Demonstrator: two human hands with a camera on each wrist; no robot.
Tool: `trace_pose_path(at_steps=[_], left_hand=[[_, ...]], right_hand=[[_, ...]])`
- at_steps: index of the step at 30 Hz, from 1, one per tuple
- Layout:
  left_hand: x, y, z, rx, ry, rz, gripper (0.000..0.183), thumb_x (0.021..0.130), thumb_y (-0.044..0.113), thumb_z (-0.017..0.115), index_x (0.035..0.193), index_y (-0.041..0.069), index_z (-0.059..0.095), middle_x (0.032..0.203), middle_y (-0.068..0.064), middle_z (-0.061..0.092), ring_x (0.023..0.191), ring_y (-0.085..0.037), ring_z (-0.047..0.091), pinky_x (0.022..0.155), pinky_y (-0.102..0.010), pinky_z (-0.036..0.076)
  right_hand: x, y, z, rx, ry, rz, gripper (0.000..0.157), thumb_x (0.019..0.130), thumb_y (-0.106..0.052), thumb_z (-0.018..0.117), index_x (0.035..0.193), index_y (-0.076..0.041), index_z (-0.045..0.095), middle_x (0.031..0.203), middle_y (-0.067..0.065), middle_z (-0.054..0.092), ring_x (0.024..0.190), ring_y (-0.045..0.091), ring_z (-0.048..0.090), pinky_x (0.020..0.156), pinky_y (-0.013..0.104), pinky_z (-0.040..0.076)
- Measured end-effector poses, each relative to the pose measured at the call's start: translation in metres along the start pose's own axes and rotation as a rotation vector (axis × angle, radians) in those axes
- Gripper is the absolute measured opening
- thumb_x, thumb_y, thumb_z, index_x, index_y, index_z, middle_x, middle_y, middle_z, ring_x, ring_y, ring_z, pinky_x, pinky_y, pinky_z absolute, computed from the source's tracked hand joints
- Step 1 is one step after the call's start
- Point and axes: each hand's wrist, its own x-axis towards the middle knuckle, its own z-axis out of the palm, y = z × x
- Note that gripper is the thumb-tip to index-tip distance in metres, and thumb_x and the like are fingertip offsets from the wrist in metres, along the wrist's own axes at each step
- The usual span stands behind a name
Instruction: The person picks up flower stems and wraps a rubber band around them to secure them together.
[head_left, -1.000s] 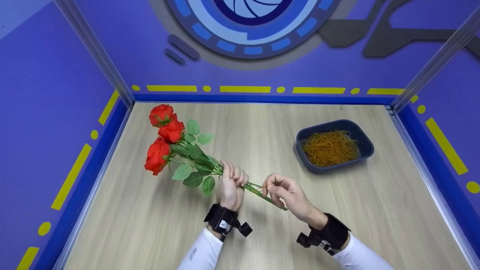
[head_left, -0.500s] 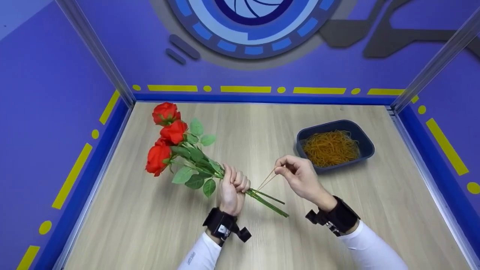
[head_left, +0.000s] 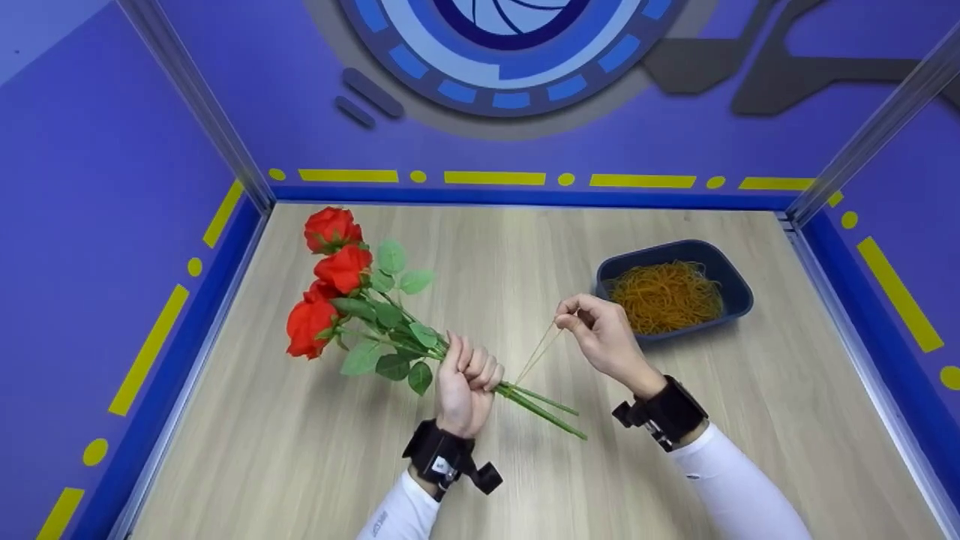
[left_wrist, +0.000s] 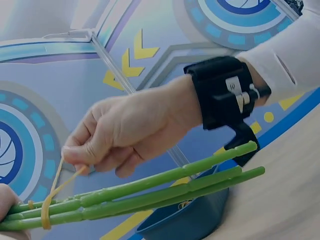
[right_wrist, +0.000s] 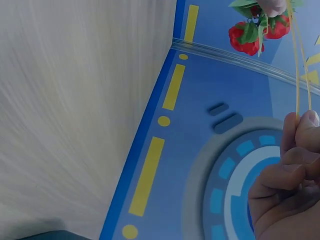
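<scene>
A bunch of red roses (head_left: 343, 268) with green leaves lies slantwise in my left hand (head_left: 466, 386), whose fingers wrap round the stems. The bare stem ends (head_left: 551, 420) stick out to the right of that hand. Between thumb and fingertips my right hand (head_left: 604, 337) pinches a yellowish rubber band (head_left: 538, 352), drawn taut up from the stems. In the left wrist view the rubber band (left_wrist: 46, 212) loops round the green stems (left_wrist: 150, 197) close beside the left hand. Two taut strands of the rubber band (right_wrist: 299, 70) run to the fingertips in the right wrist view.
A dark blue tub (head_left: 739, 304) full of tangled rubber bands (head_left: 664, 296) stands at the right of the wooden table (head_left: 480, 255), just behind the right hand. Blue printed walls (head_left: 495, 154) enclose the table at the back and sides. Each wrist wears a black camera strap (head_left: 667, 412).
The right hand has moved up and away from the stems, stretching the rubber band out from them. The left hand keeps its grip, and the roses have shifted only slightly.
</scene>
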Motion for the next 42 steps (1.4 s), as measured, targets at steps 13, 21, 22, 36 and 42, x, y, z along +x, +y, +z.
trace_pose_path(at_steps=[13, 21, 22, 36, 42], left_hand=[[0.005, 0.004, 0.012, -0.07, 0.01, 0.016, 0.052, 0.117, 0.041, 0.01, 0.071, 0.02, 0.021, 0.062, 0.006, 0.01, 0.052, -0.01, 0.009, 0.056, -0.027, 0.005], [0.01, 0.007, 0.019, -0.089, 0.025, 0.04, 0.053, 0.116, 0.041, 0.008, 0.07, 0.02, 0.021, 0.061, 0.006, 0.01, 0.051, -0.01, 0.009, 0.055, -0.027, 0.005], [0.011, 0.007, 0.019, -0.093, 0.031, 0.042, 0.053, 0.116, 0.041, 0.009, 0.07, 0.02, 0.021, 0.061, 0.006, 0.01, 0.051, -0.01, 0.009, 0.055, -0.027, 0.005], [0.015, 0.007, 0.02, -0.137, 0.119, 0.109, 0.054, 0.116, 0.042, 0.016, 0.069, 0.019, 0.026, 0.063, 0.005, 0.011, 0.053, -0.01, 0.011, 0.058, -0.026, 0.008], [0.016, 0.007, 0.019, -0.105, 0.148, 0.15, 0.053, 0.116, 0.043, 0.016, 0.07, 0.02, 0.03, 0.063, 0.005, 0.013, 0.053, -0.01, 0.013, 0.059, -0.027, 0.009]], right_hand=[[-0.006, 0.029, 0.027, 0.173, -0.036, 0.132, 0.007, 0.096, -0.004, 0.072, 0.092, 0.0, 0.069, 0.084, 0.012, 0.069, 0.06, 0.0, 0.052, 0.059, 0.016, 0.043], [-0.018, 0.037, 0.048, 0.279, -0.087, 0.257, 0.013, 0.099, -0.004, 0.069, 0.097, 0.008, 0.067, 0.086, -0.002, 0.066, 0.066, -0.002, 0.063, 0.061, 0.015, 0.045], [-0.019, 0.037, 0.05, 0.283, -0.095, 0.276, 0.013, 0.099, -0.004, 0.069, 0.098, 0.008, 0.067, 0.087, -0.002, 0.066, 0.067, -0.002, 0.064, 0.062, 0.015, 0.045], [-0.044, 0.02, 0.077, 0.507, -0.189, 0.354, 0.022, 0.099, 0.0, 0.063, 0.102, 0.022, 0.058, 0.085, -0.013, 0.062, 0.062, -0.005, 0.053, 0.059, 0.013, 0.042], [-0.056, 0.015, 0.092, 0.397, -0.152, 0.376, 0.012, 0.097, -0.003, 0.067, 0.096, 0.009, 0.065, 0.08, -0.006, 0.066, 0.075, 0.004, 0.06, 0.07, 0.017, 0.049]])
